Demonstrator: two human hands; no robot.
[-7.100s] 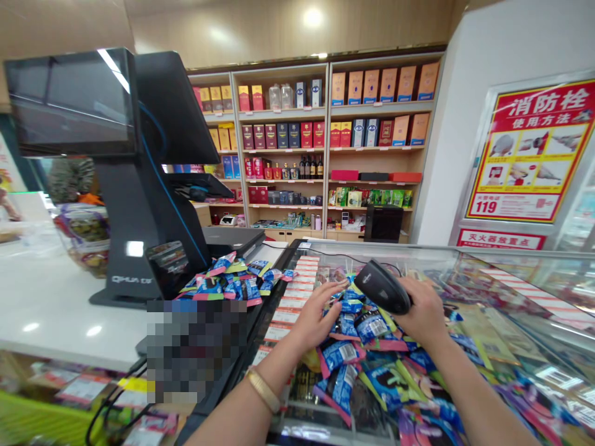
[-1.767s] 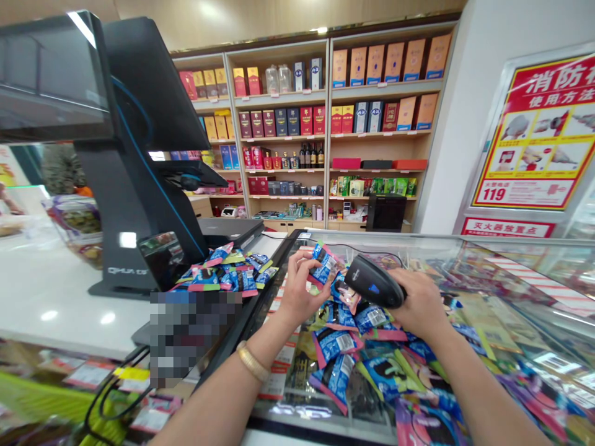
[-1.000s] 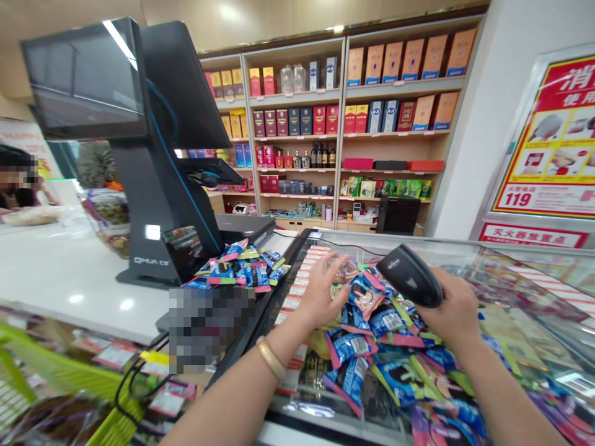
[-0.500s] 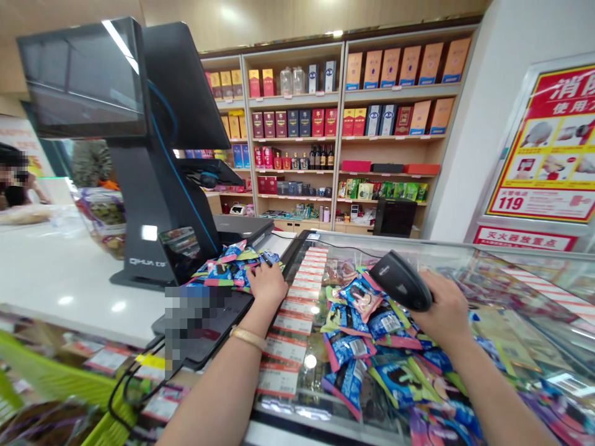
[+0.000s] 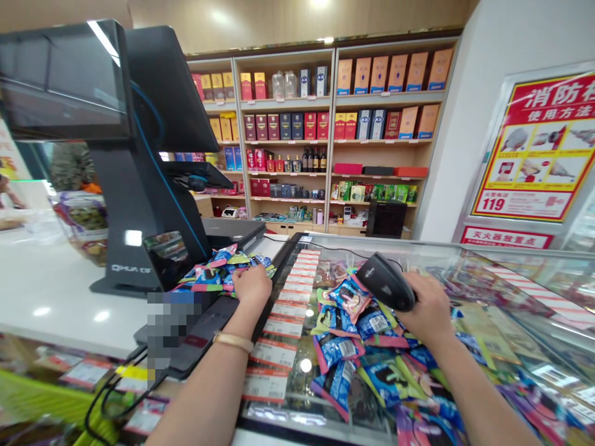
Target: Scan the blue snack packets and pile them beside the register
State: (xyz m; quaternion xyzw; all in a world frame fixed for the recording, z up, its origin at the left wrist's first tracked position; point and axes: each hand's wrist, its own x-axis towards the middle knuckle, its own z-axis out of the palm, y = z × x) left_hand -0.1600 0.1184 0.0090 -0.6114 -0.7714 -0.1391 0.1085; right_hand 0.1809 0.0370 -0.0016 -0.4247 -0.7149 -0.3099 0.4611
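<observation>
My right hand [image 5: 427,306] is wrapped round the handle of a black barcode scanner [image 5: 385,282], its head pointing left above a spread of small blue, pink and green snack packets [image 5: 341,350] on the glass counter. At the monitor's foot, my left hand [image 5: 252,283] rests at the right edge of another pile of similar packets [image 5: 209,275]. Its fingers are curled in, and whatever they hold, if anything, is hidden. A bracelet [image 5: 232,341] circles the left wrist. Beneath the left forearm lies a dark flat device [image 5: 204,337] with cables.
A black checkout monitor [image 5: 153,186] stands on the white counter [image 5: 60,310] at left. Price tags [image 5: 274,353] line the glass counter [image 5: 279,412]. Boxed goods fill the back shelves [image 5: 288,139]. A green plastic basket or chair [image 5: 46,402] is at lower left.
The view has turned slightly right, so everything sits further left. My left hand's fingers are more curled over the packets; the dark thing at its fingertips no longer shows. The scanner stays in my right hand.
</observation>
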